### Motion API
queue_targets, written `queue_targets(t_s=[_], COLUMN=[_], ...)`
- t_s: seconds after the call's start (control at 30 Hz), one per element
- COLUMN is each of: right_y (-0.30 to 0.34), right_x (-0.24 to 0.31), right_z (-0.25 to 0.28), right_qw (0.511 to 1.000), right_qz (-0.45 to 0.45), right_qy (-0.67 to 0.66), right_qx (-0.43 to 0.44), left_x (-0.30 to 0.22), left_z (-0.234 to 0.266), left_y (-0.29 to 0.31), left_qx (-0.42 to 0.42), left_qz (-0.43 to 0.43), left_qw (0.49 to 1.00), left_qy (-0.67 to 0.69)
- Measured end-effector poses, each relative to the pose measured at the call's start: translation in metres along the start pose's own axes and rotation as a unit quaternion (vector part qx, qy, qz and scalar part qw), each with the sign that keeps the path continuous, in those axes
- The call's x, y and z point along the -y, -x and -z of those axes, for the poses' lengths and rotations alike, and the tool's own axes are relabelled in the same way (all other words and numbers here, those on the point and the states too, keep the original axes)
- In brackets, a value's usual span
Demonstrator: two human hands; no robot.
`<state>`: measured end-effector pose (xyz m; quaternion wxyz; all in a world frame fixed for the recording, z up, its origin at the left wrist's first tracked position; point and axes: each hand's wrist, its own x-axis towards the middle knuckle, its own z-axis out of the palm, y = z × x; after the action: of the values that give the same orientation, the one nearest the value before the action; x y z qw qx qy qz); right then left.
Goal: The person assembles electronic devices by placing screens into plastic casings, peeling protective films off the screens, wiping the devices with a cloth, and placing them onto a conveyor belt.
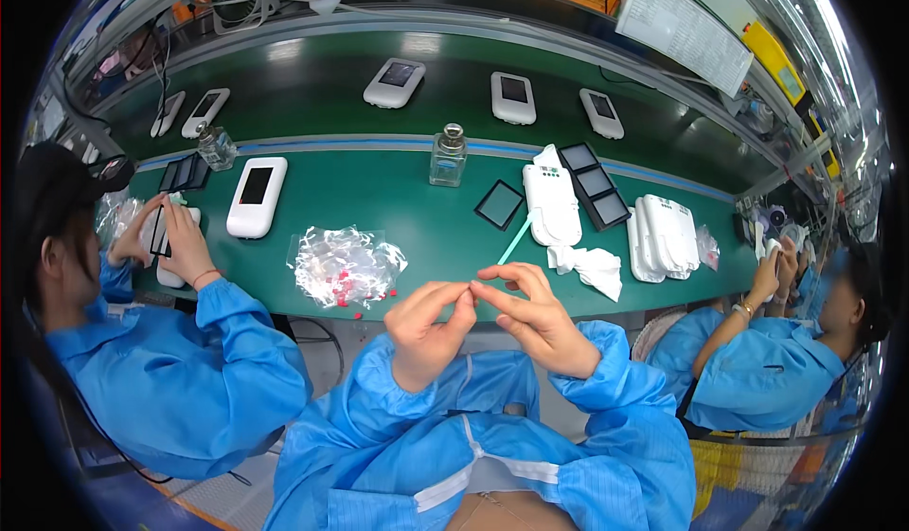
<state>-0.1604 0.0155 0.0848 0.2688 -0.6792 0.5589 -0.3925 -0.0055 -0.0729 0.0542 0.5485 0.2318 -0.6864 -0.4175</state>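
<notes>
My left hand [431,330] and my right hand [538,317] meet at the fingertips above the table's near edge. Thumb and forefinger of the left hand are pinched together. The right hand's thumb and forefinger close in at the same spot, its other fingers bent. Whatever they pinch is too small to make out. Left of them lies a heap of clear plastic film [347,261] with small red bits [346,280]. Beyond my right hand are a white device housing [552,204], a teal stick [516,237] leaning on it, and a crumpled white cloth [589,268].
A glass bottle [448,160] stands at the back of the green table. Dark-framed panels [595,183] and stacked white housings [665,237] lie to the right. White devices [395,83] rest on the far belt. Co-workers in blue sit left [180,370] and right [767,365].
</notes>
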Motion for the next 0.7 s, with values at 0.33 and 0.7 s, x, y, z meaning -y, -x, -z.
queue_targets(t_s=[0.33, 0.7], right_y=[-0.032, -0.057], right_x=[-0.059, -0.165], right_z=[0.002, 0.051], right_qw=[0.943, 0.82], right_qz=[-0.193, -0.374], right_qy=[-0.259, 0.416], right_qx=[-0.075, -0.122], left_x=[0.073, 0.1], left_z=[0.071, 0.024], left_y=[0.021, 0.026], left_qx=[-0.038, 0.303], left_qz=[-0.142, -0.011], left_qw=[0.927, 0.373], left_qy=[-0.346, -0.877])
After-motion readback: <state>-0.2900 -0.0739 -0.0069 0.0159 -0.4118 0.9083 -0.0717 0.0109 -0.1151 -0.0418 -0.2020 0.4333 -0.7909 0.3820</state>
